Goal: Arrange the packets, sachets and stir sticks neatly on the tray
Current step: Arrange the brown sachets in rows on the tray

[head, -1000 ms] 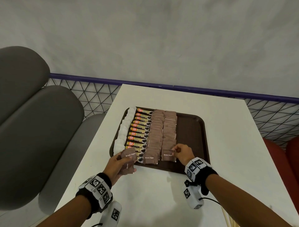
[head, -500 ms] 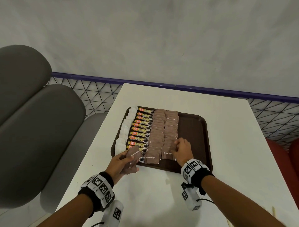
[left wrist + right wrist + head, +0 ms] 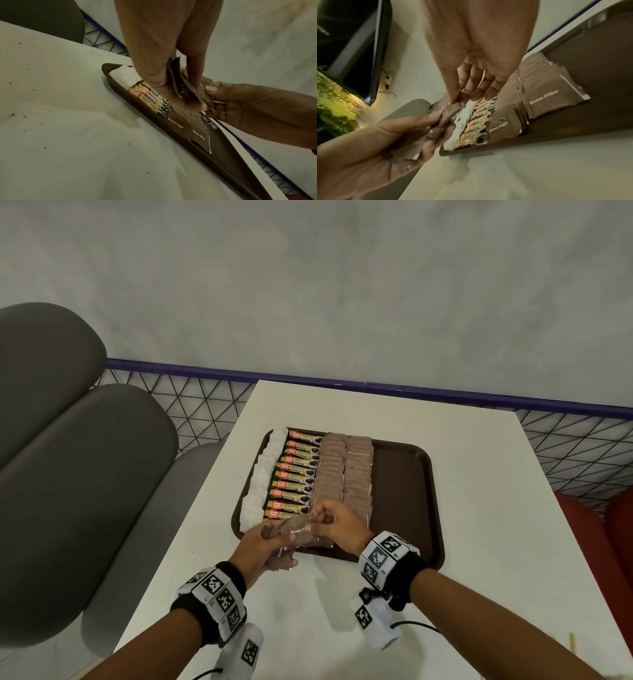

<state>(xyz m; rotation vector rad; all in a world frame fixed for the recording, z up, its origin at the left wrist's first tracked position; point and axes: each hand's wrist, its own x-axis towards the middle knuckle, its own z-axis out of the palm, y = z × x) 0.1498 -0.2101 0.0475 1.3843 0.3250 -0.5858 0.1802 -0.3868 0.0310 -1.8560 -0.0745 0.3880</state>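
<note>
A brown tray (image 3: 400, 494) lies on the white table (image 3: 479, 542). It holds a column of white sachets (image 3: 263, 474), a row of coffee stick packets (image 3: 298, 470) and two columns of brown sugar sachets (image 3: 342, 470). My left hand (image 3: 284, 537) grips a small stack of brown sugar sachets (image 3: 282, 559) over the tray's front left corner. My right hand (image 3: 313, 520) pinches the top sachet (image 3: 296, 527) of that stack between thumb and fingers. In the right wrist view the pinched sachet (image 3: 450, 111) is bent between both hands. The left wrist view shows the stack (image 3: 178, 81) held edge-on.
A grey padded seat (image 3: 68, 474) stands left of the table and a red seat (image 3: 609, 535) to the right. A wire mesh fence with a purple rail (image 3: 445, 395) runs behind. A wooden stir stick (image 3: 571, 650) lies at the table's front right edge.
My right hand left the sachet it laid at the tray's front and moved left to the stack. It now pinches the top sachet. My left hand rose a little toward the tray.
</note>
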